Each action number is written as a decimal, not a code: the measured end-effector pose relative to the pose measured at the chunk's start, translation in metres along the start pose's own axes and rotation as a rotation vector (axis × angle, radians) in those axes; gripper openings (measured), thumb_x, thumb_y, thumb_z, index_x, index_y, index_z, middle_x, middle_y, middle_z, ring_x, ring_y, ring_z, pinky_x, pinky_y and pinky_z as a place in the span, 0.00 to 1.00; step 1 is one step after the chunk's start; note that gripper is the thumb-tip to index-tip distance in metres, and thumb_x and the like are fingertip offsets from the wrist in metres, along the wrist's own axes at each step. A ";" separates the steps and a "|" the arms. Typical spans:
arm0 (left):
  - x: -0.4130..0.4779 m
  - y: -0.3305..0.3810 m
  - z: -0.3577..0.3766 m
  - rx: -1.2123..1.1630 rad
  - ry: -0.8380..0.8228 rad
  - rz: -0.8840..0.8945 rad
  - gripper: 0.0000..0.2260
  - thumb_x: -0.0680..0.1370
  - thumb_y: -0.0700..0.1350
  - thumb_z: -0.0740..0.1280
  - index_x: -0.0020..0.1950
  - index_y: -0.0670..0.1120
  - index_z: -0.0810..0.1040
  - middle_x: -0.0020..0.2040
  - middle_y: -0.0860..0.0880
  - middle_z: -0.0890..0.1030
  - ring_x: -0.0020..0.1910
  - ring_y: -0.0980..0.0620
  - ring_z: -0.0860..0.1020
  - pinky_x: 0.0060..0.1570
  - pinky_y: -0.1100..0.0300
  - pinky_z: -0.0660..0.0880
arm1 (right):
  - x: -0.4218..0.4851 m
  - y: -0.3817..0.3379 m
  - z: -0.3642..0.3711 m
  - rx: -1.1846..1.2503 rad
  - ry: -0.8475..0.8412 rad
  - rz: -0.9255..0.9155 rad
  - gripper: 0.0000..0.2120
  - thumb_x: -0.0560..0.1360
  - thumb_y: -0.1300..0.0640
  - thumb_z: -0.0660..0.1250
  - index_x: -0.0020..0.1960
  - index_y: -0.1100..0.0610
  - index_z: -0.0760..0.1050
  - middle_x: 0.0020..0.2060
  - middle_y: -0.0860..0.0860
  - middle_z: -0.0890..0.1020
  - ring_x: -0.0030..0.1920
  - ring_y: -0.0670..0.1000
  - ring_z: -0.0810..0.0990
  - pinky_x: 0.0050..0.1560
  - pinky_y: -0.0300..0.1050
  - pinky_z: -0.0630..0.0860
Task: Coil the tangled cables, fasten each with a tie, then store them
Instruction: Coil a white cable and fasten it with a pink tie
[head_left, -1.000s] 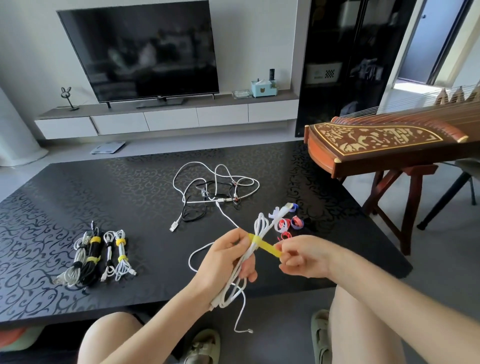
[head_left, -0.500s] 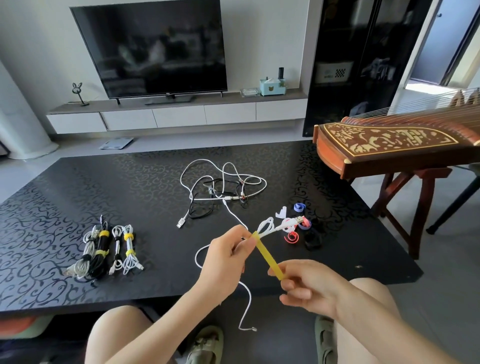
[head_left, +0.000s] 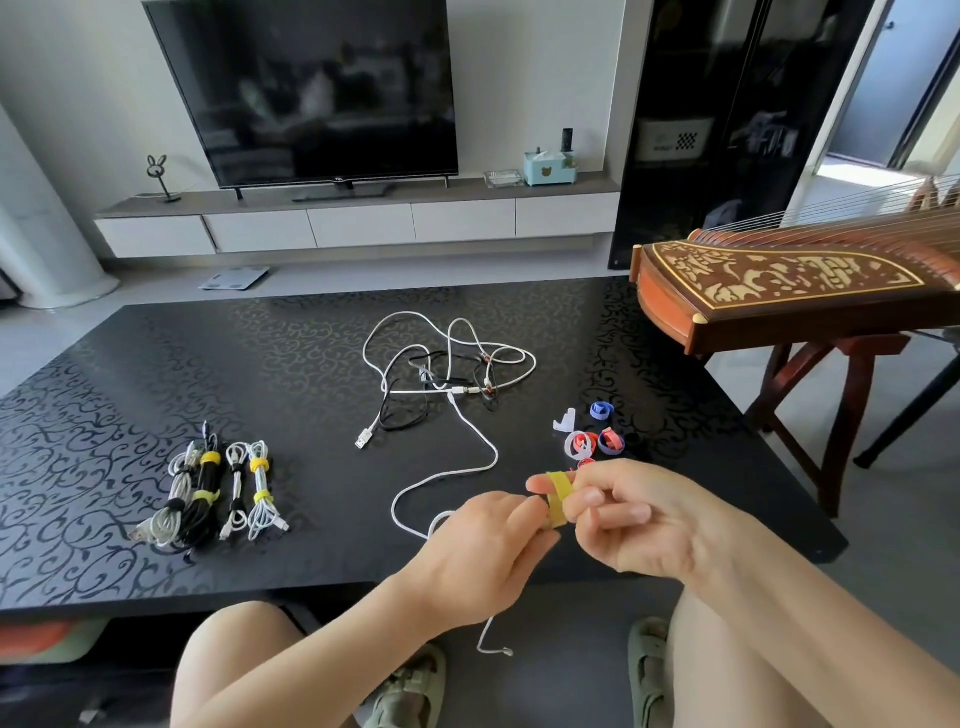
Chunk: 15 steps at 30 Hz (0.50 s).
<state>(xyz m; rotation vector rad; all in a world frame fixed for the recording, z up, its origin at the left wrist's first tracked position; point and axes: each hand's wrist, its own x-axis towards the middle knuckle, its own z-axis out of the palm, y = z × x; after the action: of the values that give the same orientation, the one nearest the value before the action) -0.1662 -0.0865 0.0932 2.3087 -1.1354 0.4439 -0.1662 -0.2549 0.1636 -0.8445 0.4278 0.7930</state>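
Hands that stood apart half a second ago, a yellow tie (head_left: 558, 499) stretched between them, have closed together over the near edge of the worktop (head_left: 156, 374), the strip now looped short and close. The left hand (head_left: 480, 551) curls round the gathered white cable (head_left: 467, 457), most of the coil hidden behind it. The right hand (head_left: 639, 519) pinches the tie with bent fingers (head_left: 623, 514).

One tail of the cable runs back across the worktop toward the tangle (head_left: 447, 364), and another end dangles below the edge. That loose length looks to be the risk: fastened now, it would stay outside the coil, and a tug could drag the tangle along. A slack wrap could also let the loops spring open.

Tied bundles (head_left: 218, 488) lie to the left, with spare ties (head_left: 592, 441) just beyond the hands. Beyond the dark patterned worktop, a television (head_left: 311, 88) stands on a low cabinet (head_left: 363, 223), and a wooden zither (head_left: 779, 275) sits on its stand at right.
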 end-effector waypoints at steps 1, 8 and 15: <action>0.000 0.000 0.000 -0.005 0.010 0.016 0.11 0.79 0.41 0.62 0.38 0.36 0.73 0.30 0.44 0.73 0.28 0.43 0.69 0.29 0.55 0.67 | 0.001 0.000 0.001 0.046 -0.005 0.007 0.16 0.76 0.71 0.48 0.47 0.71 0.76 0.21 0.52 0.67 0.12 0.42 0.60 0.19 0.33 0.71; 0.000 -0.009 0.012 -0.287 0.050 -0.329 0.13 0.80 0.42 0.62 0.37 0.40 0.72 0.27 0.56 0.67 0.27 0.55 0.63 0.29 0.61 0.62 | -0.009 -0.012 -0.003 0.034 -0.004 -0.111 0.13 0.74 0.68 0.58 0.55 0.72 0.75 0.26 0.53 0.69 0.14 0.43 0.63 0.20 0.37 0.75; 0.014 -0.009 -0.008 -1.385 0.085 -0.743 0.10 0.76 0.43 0.65 0.36 0.41 0.76 0.25 0.51 0.60 0.24 0.55 0.58 0.26 0.64 0.63 | -0.012 -0.047 -0.044 -0.415 0.283 -0.627 0.12 0.78 0.59 0.61 0.56 0.61 0.80 0.30 0.55 0.80 0.21 0.45 0.66 0.25 0.37 0.70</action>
<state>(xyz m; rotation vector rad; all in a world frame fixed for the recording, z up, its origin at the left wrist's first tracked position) -0.1511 -0.0858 0.1041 1.2348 -0.2225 -0.4321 -0.1395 -0.3144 0.1679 -1.3980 0.2200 0.1727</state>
